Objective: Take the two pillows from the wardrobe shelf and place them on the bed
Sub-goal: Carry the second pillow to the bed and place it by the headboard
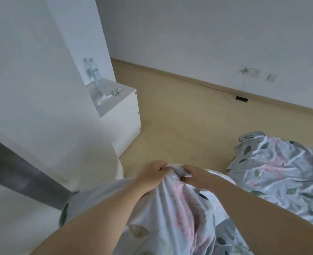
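A pillow [172,214] in a pale cover printed with pink flowers and green leaves hangs in front of me at the bottom centre. My left hand [152,176] and my right hand [198,176] both pinch its bunched top edge, close together. To the right lies the bed [284,173], covered with bedding of the same floral print, rumpled. A second pillow cannot be told apart from that bedding. The white wardrobe [32,80] fills the left side; its shelf is hidden.
A white bedside cabinet [122,115] stands beside the wardrobe, with two water bottles [94,70] and small items on top. Tan floor [179,111] stretches ahead to a white wall with sockets [251,71]. A small dark object [241,98] lies by the skirting.
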A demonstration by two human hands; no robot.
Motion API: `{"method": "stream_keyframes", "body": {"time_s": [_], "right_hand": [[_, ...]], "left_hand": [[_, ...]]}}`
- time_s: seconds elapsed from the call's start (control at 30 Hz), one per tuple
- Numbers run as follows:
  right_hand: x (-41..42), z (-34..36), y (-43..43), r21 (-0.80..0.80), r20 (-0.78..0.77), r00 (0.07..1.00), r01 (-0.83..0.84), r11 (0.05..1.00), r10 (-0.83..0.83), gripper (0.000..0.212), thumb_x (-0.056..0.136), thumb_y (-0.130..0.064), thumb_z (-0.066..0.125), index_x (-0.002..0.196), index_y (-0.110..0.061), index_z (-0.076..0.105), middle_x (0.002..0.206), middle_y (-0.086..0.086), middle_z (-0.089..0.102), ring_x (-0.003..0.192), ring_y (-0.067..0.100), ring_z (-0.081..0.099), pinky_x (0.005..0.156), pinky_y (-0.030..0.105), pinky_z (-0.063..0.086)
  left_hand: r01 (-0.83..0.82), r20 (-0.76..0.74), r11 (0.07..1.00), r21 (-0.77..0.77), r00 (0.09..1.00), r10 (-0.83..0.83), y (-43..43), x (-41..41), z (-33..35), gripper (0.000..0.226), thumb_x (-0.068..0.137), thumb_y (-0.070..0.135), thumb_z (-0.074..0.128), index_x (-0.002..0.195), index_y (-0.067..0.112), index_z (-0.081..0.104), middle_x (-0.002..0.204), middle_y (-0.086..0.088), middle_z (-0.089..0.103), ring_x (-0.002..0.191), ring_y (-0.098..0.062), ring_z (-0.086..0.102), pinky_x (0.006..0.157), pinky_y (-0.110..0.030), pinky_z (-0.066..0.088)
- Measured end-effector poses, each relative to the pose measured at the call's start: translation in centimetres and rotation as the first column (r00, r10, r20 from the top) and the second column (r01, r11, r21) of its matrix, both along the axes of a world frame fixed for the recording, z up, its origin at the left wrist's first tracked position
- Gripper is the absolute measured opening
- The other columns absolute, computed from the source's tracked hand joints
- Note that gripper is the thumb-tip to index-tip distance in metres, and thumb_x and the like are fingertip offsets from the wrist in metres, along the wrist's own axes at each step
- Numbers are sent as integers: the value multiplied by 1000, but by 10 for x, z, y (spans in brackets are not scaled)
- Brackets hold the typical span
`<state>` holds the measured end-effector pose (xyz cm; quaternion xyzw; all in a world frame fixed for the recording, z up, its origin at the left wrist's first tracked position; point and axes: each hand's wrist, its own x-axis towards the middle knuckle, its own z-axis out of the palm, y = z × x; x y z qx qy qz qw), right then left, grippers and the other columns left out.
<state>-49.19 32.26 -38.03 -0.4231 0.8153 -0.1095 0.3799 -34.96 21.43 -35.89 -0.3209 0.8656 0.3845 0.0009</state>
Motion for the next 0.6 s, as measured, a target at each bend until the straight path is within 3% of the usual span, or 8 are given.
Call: {"method": "stream_keyframes", "body": {"time_s": [0.03, 0.1, 0.2, 0.3, 0.43, 0.53, 0.6], "right_hand": [[-9, 1, -1, -1, -59, 998, -6, 1000, 5, 4, 85, -39, 50, 82, -40, 52, 92, -10, 59, 103, 23, 55, 92, 40, 40], [-21, 7, -5, -37, -158, 987, -9, 999, 3, 33, 90, -40, 46, 60, -30, 36, 68, -10, 46, 86, 21, 50, 80, 36, 33], [-40, 17, -17, -150, -270, 962, -10, 989, -31, 40, 94, -37, 42, 57, -27, 29, 62, -8, 39, 83, 22, 47, 78, 30, 26], [-64, 25, -30, -214, -310, 950, -30, 976, -39, 43, 95, -34, 41, 54, -27, 28, 57, -11, 34, 81, 22, 45, 74, 26, 23], [-101, 35, -52, -291, -277, 958, -11, 957, -73, 42, 95, -31, 41, 55, -26, 28, 57, -8, 37, 77, 23, 49, 68, 27, 27], [-128, 49, -73, -325, -258, 958, 34, 945, -123, 40, 97, -28, 38, 58, -25, 28, 72, 4, 51, 88, 30, 57, 69, 28, 29], [-147, 57, -86, -374, -247, 954, 66, 925, -168, 34, 97, -27, 38, 64, -21, 35, 90, 18, 61, 95, 32, 58, 69, 31, 32]], "left_hand": [[7, -13, 1000, -9, 1000, -7, -4, -9, 2, 28, 93, 24, 47, 69, 13, 53, 71, -1, 53, 77, -17, 51, 68, -30, 34], [4, -37, 1000, -14, 999, -5, -12, -21, 4, 32, 94, 23, 48, 63, 15, 50, 63, 3, 49, 73, -17, 49, 63, -30, 32], [-7, -52, 999, -32, 999, 5, -27, -43, 13, 43, 93, 21, 50, 52, 22, 37, 55, 8, 40, 68, -16, 43, 56, -27, 28], [11, -40, 999, -52, 999, -13, -46, -68, 22, 41, 93, 21, 50, 55, 20, 38, 58, 4, 41, 70, -17, 43, 62, -30, 29], [22, -1, 996, -88, 1000, -22, -75, -106, 34, 26, 94, 25, 49, 77, 8, 57, 79, -12, 56, 79, -18, 48, 69, -32, 37], [4, -16, 996, -92, 1000, -5, -96, -142, 49, 32, 94, 24, 48, 64, 17, 44, 67, -4, 48, 76, -18, 45, 63, -28, 27], [-9, -34, 994, -107, 999, 5, -111, -171, 55, 35, 95, 22, 48, 60, 18, 41, 72, -11, 50, 78, -19, 45, 62, -27, 25]]}}
